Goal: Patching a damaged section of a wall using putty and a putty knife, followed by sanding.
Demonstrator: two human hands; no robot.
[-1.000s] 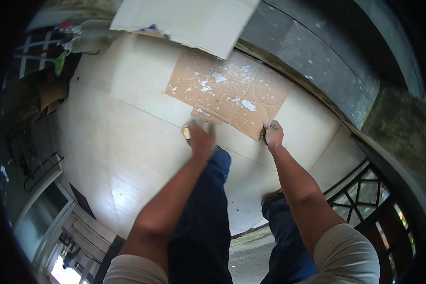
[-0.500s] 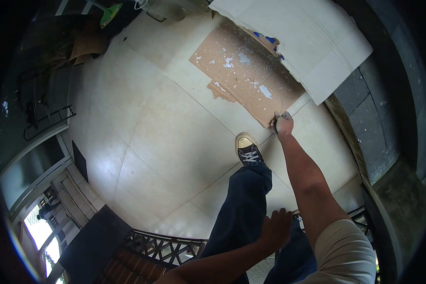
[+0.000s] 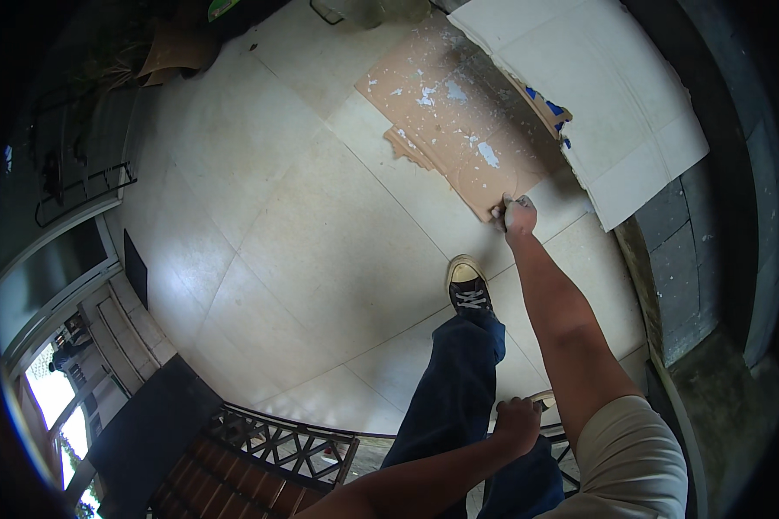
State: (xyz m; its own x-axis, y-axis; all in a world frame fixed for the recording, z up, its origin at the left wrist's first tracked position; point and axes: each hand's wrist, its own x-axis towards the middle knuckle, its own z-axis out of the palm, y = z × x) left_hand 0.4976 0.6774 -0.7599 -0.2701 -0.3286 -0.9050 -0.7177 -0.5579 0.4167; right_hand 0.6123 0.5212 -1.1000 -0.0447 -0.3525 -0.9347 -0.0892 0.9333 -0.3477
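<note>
Reaching down with the right hand (image 3: 519, 214), the person grips the near corner of one brown cardboard sheet (image 3: 459, 130) lying flat on the tiled floor (image 3: 320, 259); the fingers (image 3: 504, 208) are closed on its edge, the sheet stretching up and away from them, its surface flecked with white and torn along the left side. One white sheet (image 3: 614, 95) lies just beside it on the right, overlapping its far edge, with a few blue scraps (image 3: 552, 107) showing between the two. The left hand (image 3: 518, 426) hangs low by the thigh, fingers curled into a loose fist, holding nothing that I can see. One dark shoe (image 3: 468, 287) with a pale toe stands on the tiles just short of the gripped corner, a blue trouser leg (image 3: 454, 389) above it. More brown cardboard scraps (image 3: 173, 56) sit at the far left. A dark metal railing (image 3: 277, 441) runs along the near edge, and no containers are clear enough to tell.
</note>
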